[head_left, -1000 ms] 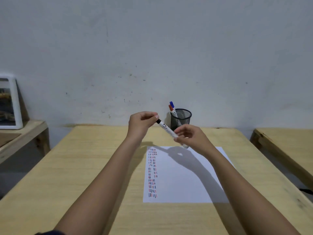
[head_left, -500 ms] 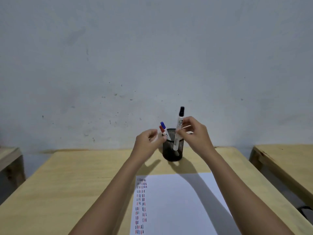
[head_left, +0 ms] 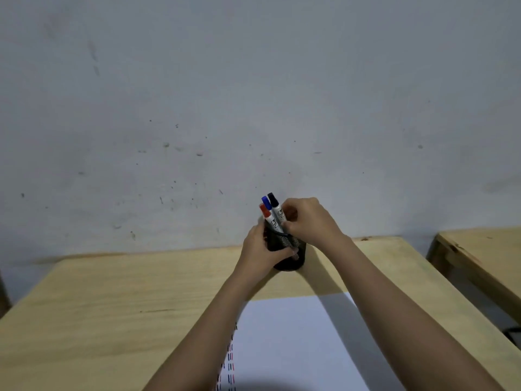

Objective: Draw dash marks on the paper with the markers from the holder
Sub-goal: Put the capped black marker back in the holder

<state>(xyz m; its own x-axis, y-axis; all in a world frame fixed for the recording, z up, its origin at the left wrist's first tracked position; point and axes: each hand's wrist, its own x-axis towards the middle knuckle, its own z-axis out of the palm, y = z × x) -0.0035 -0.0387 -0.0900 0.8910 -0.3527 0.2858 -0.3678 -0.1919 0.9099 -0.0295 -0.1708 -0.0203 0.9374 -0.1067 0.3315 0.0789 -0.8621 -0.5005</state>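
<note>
From the head camera we see our left hand [head_left: 263, 253] wrapped around the black wire-mesh cylindrical holder [head_left: 290, 253] at the far edge of the pale wooden table [head_left: 112, 306]. Our right hand [head_left: 308, 221] pinches the black-capped white marker [head_left: 277, 210], which stands in it beside the blue-capped marker [head_left: 266, 203] and the red-capped marker [head_left: 266, 213]. The smooth white paper [head_left: 290, 342] carries dash columns only along its left edge; we judge most remains.

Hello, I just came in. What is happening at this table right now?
A person is working at a wooden table. The left hand grips the black mesh holder, which holds three capped markers: red, blue and black. The right hand is at the markers. The paper already has dash marks along its left edge.
</note>
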